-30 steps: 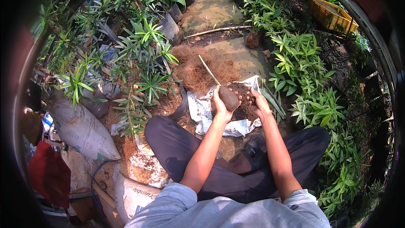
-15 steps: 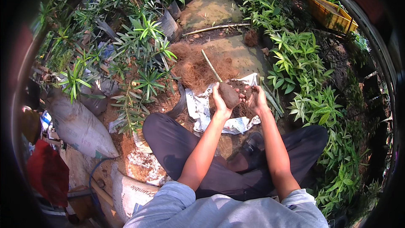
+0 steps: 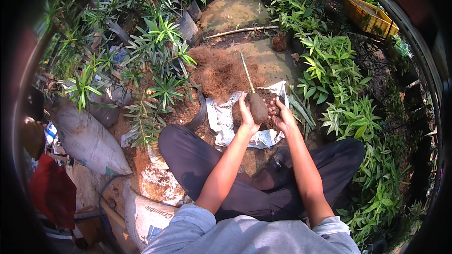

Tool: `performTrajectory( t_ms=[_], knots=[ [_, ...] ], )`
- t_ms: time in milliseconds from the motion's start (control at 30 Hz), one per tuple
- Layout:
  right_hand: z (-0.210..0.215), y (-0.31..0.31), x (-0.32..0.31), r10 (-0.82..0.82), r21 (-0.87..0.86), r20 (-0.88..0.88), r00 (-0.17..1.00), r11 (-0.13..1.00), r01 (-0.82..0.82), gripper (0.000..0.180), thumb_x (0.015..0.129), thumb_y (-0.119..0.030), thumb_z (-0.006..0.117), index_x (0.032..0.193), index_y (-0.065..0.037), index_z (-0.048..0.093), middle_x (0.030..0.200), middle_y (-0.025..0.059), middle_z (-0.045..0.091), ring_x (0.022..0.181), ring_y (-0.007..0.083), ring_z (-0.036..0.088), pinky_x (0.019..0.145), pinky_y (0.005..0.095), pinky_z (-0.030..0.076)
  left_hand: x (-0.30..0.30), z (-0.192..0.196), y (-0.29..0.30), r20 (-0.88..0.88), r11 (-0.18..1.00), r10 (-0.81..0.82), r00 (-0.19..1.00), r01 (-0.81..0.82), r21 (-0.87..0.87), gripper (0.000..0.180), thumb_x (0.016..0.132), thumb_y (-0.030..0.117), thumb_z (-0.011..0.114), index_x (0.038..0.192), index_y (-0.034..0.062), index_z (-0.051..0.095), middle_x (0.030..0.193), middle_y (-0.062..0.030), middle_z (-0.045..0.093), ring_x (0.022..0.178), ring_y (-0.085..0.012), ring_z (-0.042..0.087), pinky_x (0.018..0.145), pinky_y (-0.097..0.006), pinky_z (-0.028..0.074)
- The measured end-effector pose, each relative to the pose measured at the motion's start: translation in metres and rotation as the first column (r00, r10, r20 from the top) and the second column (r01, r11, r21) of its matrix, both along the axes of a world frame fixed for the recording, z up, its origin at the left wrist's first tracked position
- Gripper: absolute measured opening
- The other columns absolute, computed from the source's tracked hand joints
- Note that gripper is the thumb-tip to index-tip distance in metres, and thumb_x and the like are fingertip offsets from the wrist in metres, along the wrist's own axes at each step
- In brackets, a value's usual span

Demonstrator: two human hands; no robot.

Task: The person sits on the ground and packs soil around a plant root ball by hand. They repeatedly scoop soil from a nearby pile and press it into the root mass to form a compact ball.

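My left hand (image 3: 247, 116) cradles a smooth brown ball of soil (image 3: 258, 108), its fingers wrapped along the left side. From the ball's top a bare green stem cutting (image 3: 246, 69) stands up, leaning slightly left. Close by the ball's right side is my right hand (image 3: 284, 117), palm turned inward and fingers apart and lightly curved; whether the fingertips touch the ball I cannot tell. Beneath both hands, loose dark soil lies on a crumpled white plastic sheet (image 3: 218, 118), partly hidden by the hands and ball.
A heap of brown coconut fibre (image 3: 216, 73) lies just beyond the sheet. Cut green stems (image 3: 302, 110) rest to its right. Leafy plants (image 3: 339, 73) line both sides. Filled white sacks (image 3: 92, 136) lie at left, and a yellow crate (image 3: 369, 15) sits at far right.
The soil ball has turned more upright and shifted slightly right, its stem swinging right with it. The right hand's fingers have changed pose beside the ball; the soil clump seen near them no longer shows.
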State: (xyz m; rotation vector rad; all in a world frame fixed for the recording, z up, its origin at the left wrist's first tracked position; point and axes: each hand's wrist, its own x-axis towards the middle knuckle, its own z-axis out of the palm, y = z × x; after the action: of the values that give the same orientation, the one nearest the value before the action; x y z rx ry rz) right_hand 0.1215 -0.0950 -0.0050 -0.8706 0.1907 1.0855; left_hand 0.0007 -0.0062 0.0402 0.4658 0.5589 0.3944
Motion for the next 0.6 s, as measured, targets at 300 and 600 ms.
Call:
performTrajectory(
  t_ms=[300,600],
  knots=[
    [0.01,-0.007,0.002,0.025,-0.103,0.069,0.997,0.995,-0.017,0.047,0.104,-0.05,0.032,0.072,-0.017,0.041,0.057,-0.0031,0.036,0.042,0.0123,0.03,0.038,0.0279,0.026,0.002,-0.002,0.003,-0.018,0.998,0.053,0.998,-0.052,0.033,0.075,0.087,0.076,0.037,0.1,0.0056,0.062,0.08,-0.0089,0.065,0.07,-0.0275,0.067,0.059,-0.041,0.053],
    [-0.003,-0.009,0.014,0.035,0.206,-0.024,0.999,0.978,-0.029,0.021,0.098,-0.028,0.059,0.11,-0.012,0.061,0.098,0.0032,0.066,0.076,0.009,0.063,0.069,0.0214,0.058,0.003,-0.003,0.006,-0.002,0.995,0.09,0.996,-0.089,0.043,0.071,0.088,0.073,0.04,0.098,0.0053,0.061,0.078,-0.0095,0.065,0.067,-0.0275,0.068,0.058,-0.04,0.054]
  ],
)
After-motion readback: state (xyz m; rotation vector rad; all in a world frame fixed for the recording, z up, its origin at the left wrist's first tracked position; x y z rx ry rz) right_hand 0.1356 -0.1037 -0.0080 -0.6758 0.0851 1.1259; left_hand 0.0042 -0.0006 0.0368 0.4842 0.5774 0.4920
